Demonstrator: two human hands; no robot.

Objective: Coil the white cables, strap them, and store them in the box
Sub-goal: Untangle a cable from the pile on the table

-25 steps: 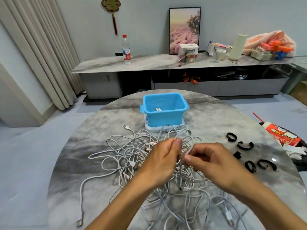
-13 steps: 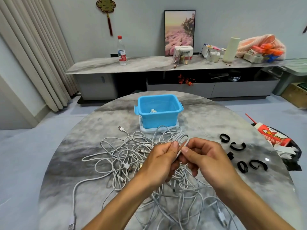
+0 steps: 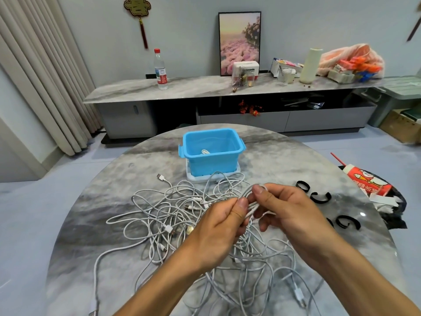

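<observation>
Two hands: both up over middle of table, meeting on one folded bundle of thin white cable.
L fingers: left hand curled, thumb tip pressed on bundle against forefinger, pinching it; other fingers tucked under, can't tell what they touch.
R fingers: right hand curled, thumb + forefinger pinch upper end of same bundle; small loop sticks out above thumb; lower fingers bent, cable strands run past them.
Bundle: held off table, tilted, several strands side by side betw. the 2 hands; loose end drops into pile below.
Pile: tangled heap of white USB cables on table under and left of hands, spreads to near edge; plugs visible, one USB plug lies at far left of heap.
Box: open light-blue plastic box w/ side latches, far side of heap, sits on its pale lid/tray; one white coil inside at bottom.
Straps: black hook-and-loop cable straps, curled, loose on table right of R hand, apart from cables; some partly hidden by R wrist.
Table: round grey marble-look table.
Bkgd: red-white paper cup lying past table's right edge; clear water bottle w/ red cap on long low cabinet by wall.
</observation>
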